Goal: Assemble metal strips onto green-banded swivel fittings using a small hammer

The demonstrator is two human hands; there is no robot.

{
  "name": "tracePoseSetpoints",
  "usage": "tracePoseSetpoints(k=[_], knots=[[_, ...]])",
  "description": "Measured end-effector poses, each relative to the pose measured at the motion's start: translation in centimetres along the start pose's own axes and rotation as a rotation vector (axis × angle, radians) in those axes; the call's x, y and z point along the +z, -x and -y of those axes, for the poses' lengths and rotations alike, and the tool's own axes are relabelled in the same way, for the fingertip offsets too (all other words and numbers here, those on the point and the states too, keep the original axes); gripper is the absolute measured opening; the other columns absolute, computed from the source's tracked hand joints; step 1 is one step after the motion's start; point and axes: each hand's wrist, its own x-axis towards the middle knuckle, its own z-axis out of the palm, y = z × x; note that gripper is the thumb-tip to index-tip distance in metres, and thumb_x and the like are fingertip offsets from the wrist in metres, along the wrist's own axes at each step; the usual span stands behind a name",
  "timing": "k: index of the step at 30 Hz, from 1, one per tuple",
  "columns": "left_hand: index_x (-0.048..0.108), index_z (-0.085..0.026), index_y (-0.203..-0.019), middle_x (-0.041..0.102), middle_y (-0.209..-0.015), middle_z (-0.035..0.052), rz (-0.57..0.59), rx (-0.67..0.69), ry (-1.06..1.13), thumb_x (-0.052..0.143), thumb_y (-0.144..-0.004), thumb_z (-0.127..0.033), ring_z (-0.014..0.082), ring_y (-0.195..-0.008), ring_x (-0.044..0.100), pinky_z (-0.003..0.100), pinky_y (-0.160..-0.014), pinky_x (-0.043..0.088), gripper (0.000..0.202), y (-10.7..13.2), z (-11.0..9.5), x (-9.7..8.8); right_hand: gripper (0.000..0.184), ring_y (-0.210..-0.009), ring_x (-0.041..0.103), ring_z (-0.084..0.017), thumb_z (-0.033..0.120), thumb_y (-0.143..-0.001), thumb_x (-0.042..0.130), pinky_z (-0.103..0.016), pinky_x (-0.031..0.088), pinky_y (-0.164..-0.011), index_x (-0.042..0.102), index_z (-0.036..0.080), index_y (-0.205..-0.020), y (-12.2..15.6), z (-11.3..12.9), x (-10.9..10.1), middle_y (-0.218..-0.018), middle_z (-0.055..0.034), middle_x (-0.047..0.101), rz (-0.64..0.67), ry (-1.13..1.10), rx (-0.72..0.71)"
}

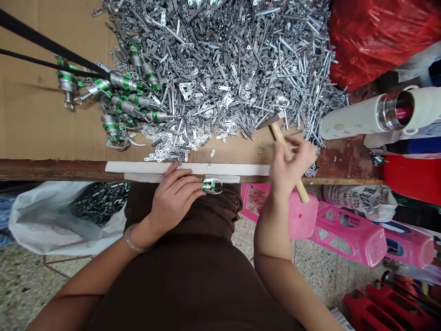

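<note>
My left hand (175,195) is at the table's front edge, its fingertips closed on a small green-and-silver metal fitting (208,186) with a curved wire loop at one end. The index fingertip reaches up to the loose flat metal pieces (168,151). My right hand (292,161) is closed round the wooden handle of a hammer (279,135). The hammer's head lies by the lower edge of the metal pile, and its handle end sticks out past the table edge. Similar green-and-silver fittings (126,105) lie in a cluster at upper left.
A large heap of small metal plates and pins (227,69) covers the table's back. A white bottle (354,117) and red plastic bag (382,37) are on the right. Pink stools (351,230) stand below, and a white sack (37,220) of dark metal parts is at left.
</note>
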Motion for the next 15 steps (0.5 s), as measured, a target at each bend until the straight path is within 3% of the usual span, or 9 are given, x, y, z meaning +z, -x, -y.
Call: tracePoseSetpoints(k=[1, 5, 9, 12, 15], knots=[[0.063, -0.021, -0.083, 0.070, -0.083, -0.0009, -0.003, 0.000, 0.001, 0.064, -0.078, -0.018, 0.0195, -0.090, 0.061, 0.048, -0.096, 0.046, 0.006, 0.0, 0.0, 0.0, 0.033, -0.101, 0.044, -0.029, 0.045, -0.080, 0.052, -0.047, 0.032, -0.085, 0.054, 0.019, -0.101, -1.4, -1.3, 0.3, -0.105, -0.0123, 0.052, -0.040, 0.114, 0.039], [0.063, -0.020, -0.082, 0.070, -0.083, -0.0007, -0.007, 0.012, -0.011, 0.064, -0.078, -0.018, 0.0196, -0.090, 0.062, 0.048, -0.096, 0.046, 0.005, 0.0, 0.0, 0.0, 0.028, -0.096, 0.047, -0.028, 0.039, -0.085, 0.043, -0.045, 0.034, -0.085, 0.056, 0.016, -0.093, -4.0, -3.7, 1.1, -0.095, -0.0124, 0.055, 0.154, 0.236, -0.013], [0.062, -0.021, -0.083, 0.070, -0.083, -0.0013, -0.011, 0.031, -0.024, 0.063, -0.079, -0.018, 0.0195, -0.090, 0.062, 0.048, -0.096, 0.047, 0.005, 0.0, 0.0, 0.0, 0.030, -0.089, 0.051, -0.023, 0.033, -0.089, 0.031, -0.038, 0.038, -0.079, 0.055, 0.016, -0.089, -2.0, -2.6, -0.1, -0.092, -0.0119, 0.057, 0.089, 0.178, -0.044], [0.062, -0.020, -0.082, 0.070, -0.083, -0.0008, -0.008, 0.025, -0.021, 0.064, -0.078, -0.018, 0.0197, -0.091, 0.062, 0.048, -0.096, 0.047, 0.005, 0.0, 0.1, 0.0, 0.032, -0.076, 0.054, -0.019, 0.041, -0.089, 0.034, -0.033, 0.041, -0.070, 0.056, 0.018, -0.084, -0.1, -1.6, -1.8, -0.082, -0.0075, 0.061, 0.233, 0.052, -0.041], [0.062, -0.020, -0.083, 0.070, -0.083, -0.0012, -0.018, 0.027, -0.019, 0.063, -0.079, -0.019, 0.0195, -0.091, 0.062, 0.048, -0.096, 0.047, 0.005, 0.0, 0.1, 0.1, 0.044, -0.060, 0.053, -0.014, 0.050, -0.090, 0.028, -0.028, 0.041, -0.058, 0.057, 0.018, -0.081, 1.1, -1.1, -3.6, -0.070, -0.0043, 0.060, 0.345, -0.186, 0.069]])
